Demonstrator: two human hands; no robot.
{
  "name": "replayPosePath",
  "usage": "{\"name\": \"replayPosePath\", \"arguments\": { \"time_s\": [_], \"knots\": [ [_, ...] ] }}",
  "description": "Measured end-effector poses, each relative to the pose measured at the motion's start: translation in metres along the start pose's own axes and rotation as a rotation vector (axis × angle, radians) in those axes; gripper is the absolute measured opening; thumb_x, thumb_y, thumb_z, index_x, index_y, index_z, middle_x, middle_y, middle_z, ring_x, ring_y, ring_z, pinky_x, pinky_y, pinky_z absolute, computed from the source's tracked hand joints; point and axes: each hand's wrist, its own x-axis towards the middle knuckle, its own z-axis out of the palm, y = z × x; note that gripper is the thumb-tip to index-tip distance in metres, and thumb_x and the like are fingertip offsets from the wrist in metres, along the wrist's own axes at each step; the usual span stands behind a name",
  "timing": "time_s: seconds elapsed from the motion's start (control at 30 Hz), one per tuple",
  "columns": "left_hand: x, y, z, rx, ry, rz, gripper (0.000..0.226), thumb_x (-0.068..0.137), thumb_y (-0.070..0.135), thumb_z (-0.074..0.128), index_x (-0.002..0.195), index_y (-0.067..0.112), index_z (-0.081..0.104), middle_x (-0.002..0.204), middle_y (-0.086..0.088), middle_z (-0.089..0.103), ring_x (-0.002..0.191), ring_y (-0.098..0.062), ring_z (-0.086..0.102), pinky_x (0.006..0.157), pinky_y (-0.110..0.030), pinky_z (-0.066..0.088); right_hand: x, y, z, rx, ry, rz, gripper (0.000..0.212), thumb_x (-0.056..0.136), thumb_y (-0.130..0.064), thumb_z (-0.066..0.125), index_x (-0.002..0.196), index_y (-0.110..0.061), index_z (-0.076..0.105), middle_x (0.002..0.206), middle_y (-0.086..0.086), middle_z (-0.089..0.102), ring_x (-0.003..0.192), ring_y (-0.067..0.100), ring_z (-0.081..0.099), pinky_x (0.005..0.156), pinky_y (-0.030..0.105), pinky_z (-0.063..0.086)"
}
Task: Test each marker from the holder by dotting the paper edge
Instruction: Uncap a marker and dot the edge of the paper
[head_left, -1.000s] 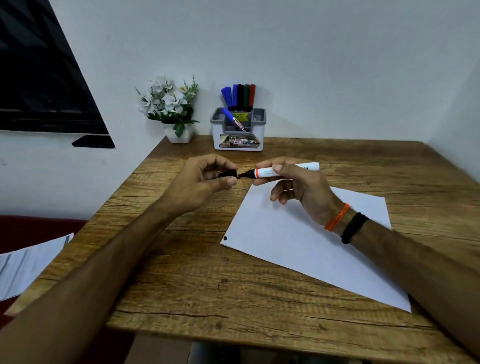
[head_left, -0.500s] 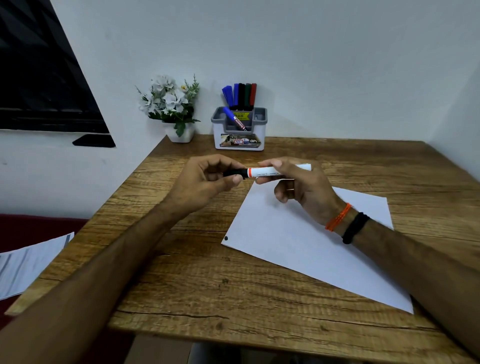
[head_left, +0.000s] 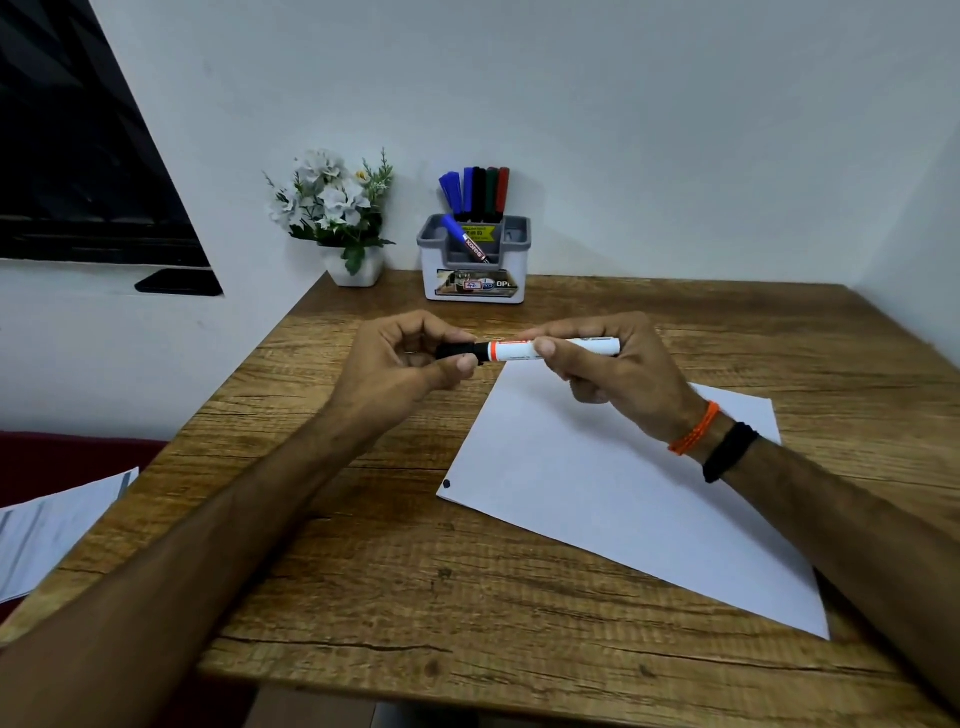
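A white marker (head_left: 524, 349) with an orange band lies level between my two hands above the table. My right hand (head_left: 618, 374) grips its barrel. My left hand (head_left: 405, 364) pinches the black cap (head_left: 457, 352), which sits on the marker's tip. Below, a white paper sheet (head_left: 613, 499) lies on the wooden table (head_left: 363, 571), with one dark dot (head_left: 447, 484) at its left corner. At the back stands the grey and white holder (head_left: 475, 260) with several markers (head_left: 480, 192) upright and a blue one (head_left: 462, 236) lying slanted in it.
A small white pot of white flowers (head_left: 337, 208) stands left of the holder against the wall. Loose papers (head_left: 47, 530) lie off the table's left side. A dark screen (head_left: 78, 156) hangs on the left wall.
The cap was apart from the marker's bare tip a second ago. My left hand has pushed it onto the tip, and the hands have closed toward each other.
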Motion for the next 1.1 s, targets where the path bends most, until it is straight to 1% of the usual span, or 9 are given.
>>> {"name": "replayPosePath", "arguments": {
  "time_s": [0.13, 0.33, 0.57, 0.67, 0.77, 0.83, 0.93, 1.0, 1.1],
  "knots": [
    [-0.002, -0.004, 0.005, 0.004, 0.009, 0.024, 0.022, 0.074, -0.012, 0.070, 0.082, 0.008, 0.065, 0.082, -0.008, 0.069, 0.066, -0.008, 0.067, 0.058, -0.019, 0.054, -0.001, 0.004, -0.001, 0.025, -0.053, -0.034, 0.026, 0.089, -0.013, 0.065, 0.110, 0.001, 0.070, 0.057, -0.003, 0.048, 0.049, 0.020, 0.032, 0.044, 0.022, 0.028],
    [-0.002, -0.007, 0.005, 0.037, 0.037, 0.045, 0.027, 0.070, -0.014, 0.072, 0.079, 0.011, 0.066, 0.088, -0.010, 0.069, 0.072, -0.009, 0.069, 0.060, -0.019, 0.055, -0.001, 0.010, 0.004, 0.037, -0.074, -0.071, 0.026, 0.088, -0.007, 0.063, 0.113, 0.002, 0.068, 0.058, 0.004, 0.045, 0.049, 0.020, 0.031, 0.045, 0.021, 0.030],
    [0.000, 0.006, 0.003, -0.030, 0.054, 0.018, 0.023, 0.068, 0.003, 0.076, 0.089, 0.006, 0.069, 0.084, -0.006, 0.073, 0.070, -0.010, 0.069, 0.062, -0.020, 0.055, 0.002, 0.005, -0.002, 0.089, -0.052, 0.041, 0.028, 0.088, -0.022, 0.066, 0.110, -0.006, 0.072, 0.066, 0.003, 0.060, 0.051, 0.014, 0.042, 0.046, 0.022, 0.034],
    [0.005, 0.009, -0.002, -0.134, 0.139, -0.069, 0.029, 0.064, 0.012, 0.076, 0.092, 0.009, 0.069, 0.080, -0.002, 0.074, 0.071, -0.011, 0.070, 0.062, -0.022, 0.056, 0.005, 0.005, 0.003, -0.012, -0.020, 0.074, 0.028, 0.087, -0.023, 0.067, 0.112, -0.011, 0.071, 0.079, 0.003, 0.073, 0.058, 0.013, 0.057, 0.050, 0.021, 0.043],
    [0.010, 0.009, -0.008, -0.177, 0.215, -0.113, 0.028, 0.067, 0.009, 0.077, 0.093, 0.009, 0.069, 0.082, -0.004, 0.074, 0.076, -0.014, 0.071, 0.060, -0.022, 0.056, 0.011, 0.007, 0.008, -0.159, -0.039, 0.126, 0.019, 0.087, -0.025, 0.070, 0.103, -0.017, 0.074, 0.087, 0.001, 0.077, 0.069, 0.009, 0.068, 0.059, 0.018, 0.048],
    [0.020, 0.014, -0.012, -0.169, 0.262, -0.096, 0.023, 0.073, 0.002, 0.076, 0.094, 0.009, 0.069, 0.083, -0.004, 0.075, 0.079, -0.016, 0.071, 0.065, -0.024, 0.058, 0.020, 0.005, 0.013, -0.291, -0.078, 0.126, 0.015, 0.086, -0.031, 0.072, 0.095, -0.020, 0.076, 0.082, -0.005, 0.076, 0.072, 0.005, 0.068, 0.067, 0.015, 0.048],
    [0.040, 0.030, -0.016, -0.125, 0.333, -0.024, 0.020, 0.077, -0.001, 0.075, 0.094, 0.008, 0.069, 0.075, 0.002, 0.075, 0.076, -0.012, 0.072, 0.067, -0.023, 0.058, 0.041, 0.000, 0.018, -0.393, -0.071, 0.132, 0.027, 0.082, -0.039, 0.074, 0.100, -0.020, 0.075, 0.087, -0.009, 0.076, 0.080, 0.001, 0.070, 0.076, 0.018, 0.052],
    [0.058, 0.041, -0.022, -0.054, 0.386, 0.027, 0.020, 0.077, 0.000, 0.075, 0.095, 0.007, 0.069, 0.068, 0.005, 0.073, 0.067, -0.006, 0.070, 0.061, -0.020, 0.056, 0.060, -0.001, 0.019, -0.431, 0.006, 0.155, 0.037, 0.079, -0.045, 0.075, 0.103, -0.017, 0.073, 0.091, -0.008, 0.075, 0.083, 0.003, 0.069, 0.074, 0.017, 0.051],
    [0.086, 0.050, -0.032, 0.137, 0.435, 0.109, 0.023, 0.075, 0.007, 0.080, 0.096, 0.009, 0.071, 0.076, -0.001, 0.072, 0.068, -0.007, 0.071, 0.062, -0.023, 0.057, 0.086, 0.001, 0.017, -0.602, 0.144, 0.129, 0.035, 0.080, -0.044, 0.075, 0.102, -0.017, 0.071, 0.092, -0.008, 0.071, 0.082, 0.003, 0.064, 0.066, 0.005, 0.042]
  ]
}}
